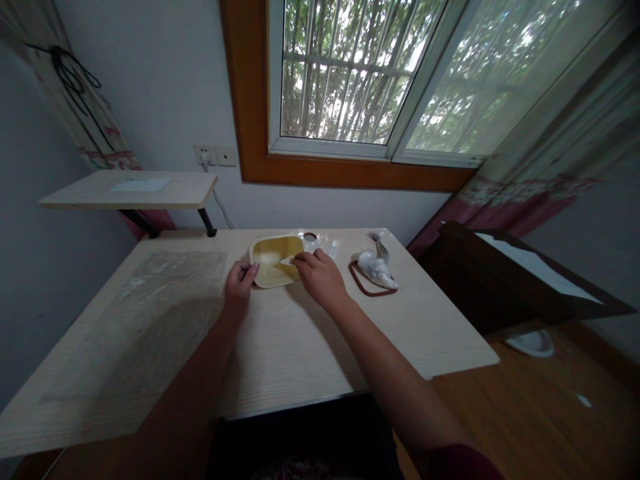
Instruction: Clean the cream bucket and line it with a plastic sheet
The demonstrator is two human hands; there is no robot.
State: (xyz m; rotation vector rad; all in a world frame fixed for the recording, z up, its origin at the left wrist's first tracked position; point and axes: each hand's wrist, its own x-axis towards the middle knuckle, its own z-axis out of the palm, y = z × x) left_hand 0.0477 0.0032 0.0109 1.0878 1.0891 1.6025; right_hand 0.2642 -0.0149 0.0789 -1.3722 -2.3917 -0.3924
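Observation:
A shallow yellow plastic container (267, 275) with rounded corners sits toward the back of the table. My left hand (240, 287) grips its left front edge, thumb along the rim. My right hand (320, 277) reaches over the container's right side, fingers pinched on a small pale flat piece (287, 261) that points into the container. What exactly the piece is, I cannot tell. Farther right lies a bunched whitish plastic bag (376, 267) with a twisted end, resting on a brown-rimmed square lid or frame (361, 288).
A clear plastic sheet (165, 313) lies flat across the table's left part. Crinkled clear plastic (327, 243) is behind my right hand, by a round brown-edged spot (310, 237). A raised shelf (175, 190) stands back left. A dark wooden piece of furniture (500, 287) is at the right.

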